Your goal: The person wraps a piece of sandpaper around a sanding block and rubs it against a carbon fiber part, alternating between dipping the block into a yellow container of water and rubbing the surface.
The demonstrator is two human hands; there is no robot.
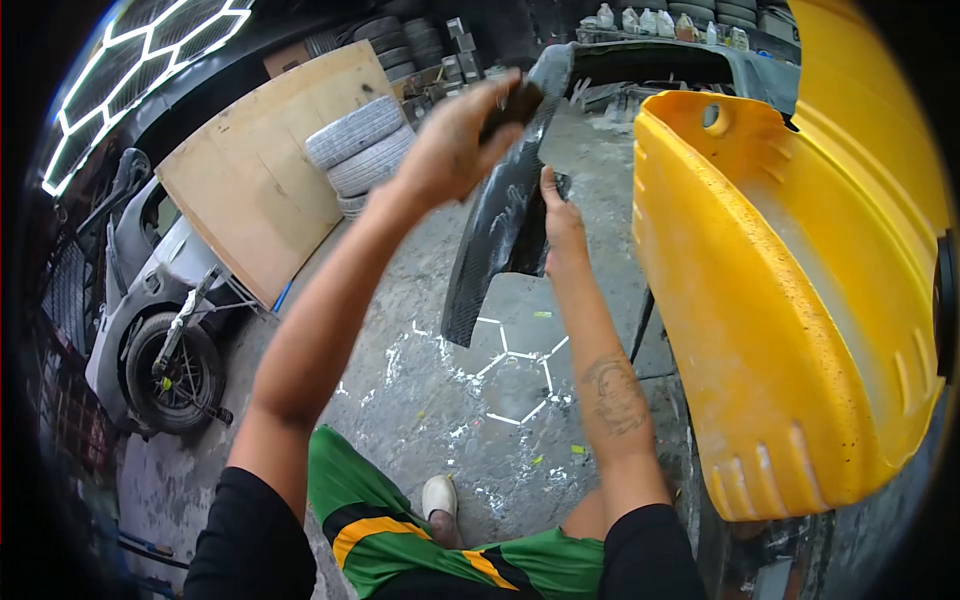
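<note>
My left hand (452,142) is raised over the upper part of a long black textured car trim piece (490,230). Between its thumb and fingers is a small dark pad (513,108), whose exact kind I cannot make out. Whether the pad touches the trim is unclear. Lower down, my right hand (565,228) grips the right edge of the trim, thumb on top and fingers mostly hidden behind. The trim slants from the top centre toward the lower left, above the concrete floor.
Close on my right stands a large yellow plastic body panel (745,320). Stacked tyres (362,150) and a plywood sheet (265,170) are behind to the left, beside a car body with a wheel (172,372). Bottles (660,24) line the back.
</note>
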